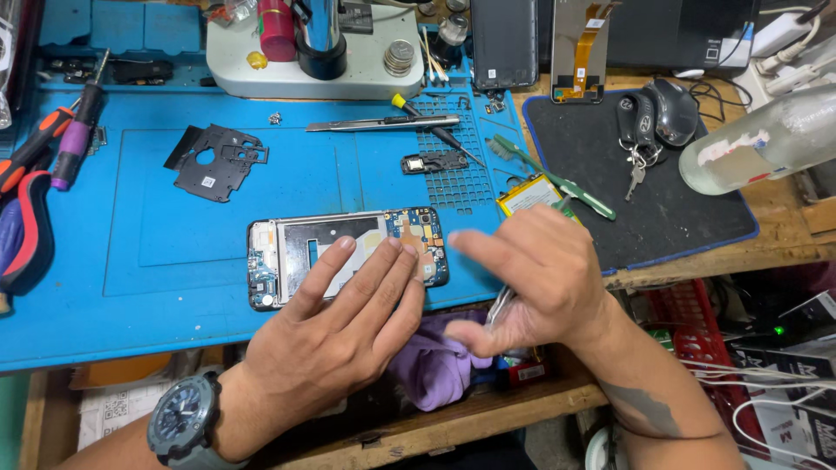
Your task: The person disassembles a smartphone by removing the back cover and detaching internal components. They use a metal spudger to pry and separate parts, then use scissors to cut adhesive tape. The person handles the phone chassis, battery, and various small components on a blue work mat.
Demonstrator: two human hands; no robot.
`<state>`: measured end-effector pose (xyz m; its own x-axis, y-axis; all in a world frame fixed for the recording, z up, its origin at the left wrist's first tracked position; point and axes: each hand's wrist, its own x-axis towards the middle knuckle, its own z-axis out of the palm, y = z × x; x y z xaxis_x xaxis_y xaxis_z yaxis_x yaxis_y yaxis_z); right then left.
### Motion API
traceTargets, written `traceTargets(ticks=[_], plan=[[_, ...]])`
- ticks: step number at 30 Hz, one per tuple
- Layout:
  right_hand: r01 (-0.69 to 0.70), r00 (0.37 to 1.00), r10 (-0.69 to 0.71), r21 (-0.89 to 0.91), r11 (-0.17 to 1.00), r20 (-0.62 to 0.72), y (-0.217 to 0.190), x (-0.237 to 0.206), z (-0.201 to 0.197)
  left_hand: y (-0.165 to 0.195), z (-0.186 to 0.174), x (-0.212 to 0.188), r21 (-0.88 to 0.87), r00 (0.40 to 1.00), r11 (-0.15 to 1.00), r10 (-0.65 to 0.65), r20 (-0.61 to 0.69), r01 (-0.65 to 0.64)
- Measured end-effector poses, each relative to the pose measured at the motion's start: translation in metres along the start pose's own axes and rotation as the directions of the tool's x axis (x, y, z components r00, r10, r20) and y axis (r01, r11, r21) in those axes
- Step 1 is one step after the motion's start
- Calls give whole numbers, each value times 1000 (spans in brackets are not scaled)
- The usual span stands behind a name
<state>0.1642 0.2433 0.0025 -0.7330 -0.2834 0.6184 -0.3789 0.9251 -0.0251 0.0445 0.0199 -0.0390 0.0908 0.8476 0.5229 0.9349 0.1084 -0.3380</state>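
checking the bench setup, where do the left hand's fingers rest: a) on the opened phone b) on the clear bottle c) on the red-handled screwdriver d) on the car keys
a: the left hand lies with its fingers spread over the opened phone on the blue mat, while the keys, screwdriver and bottle lie apart from it.

I see a wooden bench (766, 248) under a blue mat (131, 287) on the left and a dark mat (670, 218) on the right. At the far edge stands a white microscope base (348, 78), with a black case (670, 30) far right. Near the bench's front, a lower wooden shelf (488, 413) runs across. A red basket (688, 322) sits below on the right, beside white cables (775, 383). Light is even and bright.
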Motion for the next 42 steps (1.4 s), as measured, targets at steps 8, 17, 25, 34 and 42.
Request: traceTargets(ticks=[8, 17, 25, 34, 42], plan=[[-197, 974, 194, 13, 980, 116, 3, -17, -8, -1, 0, 2, -4, 1000, 1000, -4, 2, 4], [-153, 984, 141, 114, 982, 107, 4, -24, 2, 1, 5, -1, 18, 999, 1000, -7, -35, 8], [-96, 989, 79, 137, 986, 127, 4, -21, 2, 1, 4, -1, -48, 999, 999, -24, -39, 22], [-91, 992, 80, 118, 989, 93, -1, -17, -1, -1, 4, 1, -50, 1000, 999, -9, -27, 7], [-40, 999, 35, 151, 988, 34, -3, -20, -6, 1, 6, 0, -138, 998, 990, -39, -56, 31]])
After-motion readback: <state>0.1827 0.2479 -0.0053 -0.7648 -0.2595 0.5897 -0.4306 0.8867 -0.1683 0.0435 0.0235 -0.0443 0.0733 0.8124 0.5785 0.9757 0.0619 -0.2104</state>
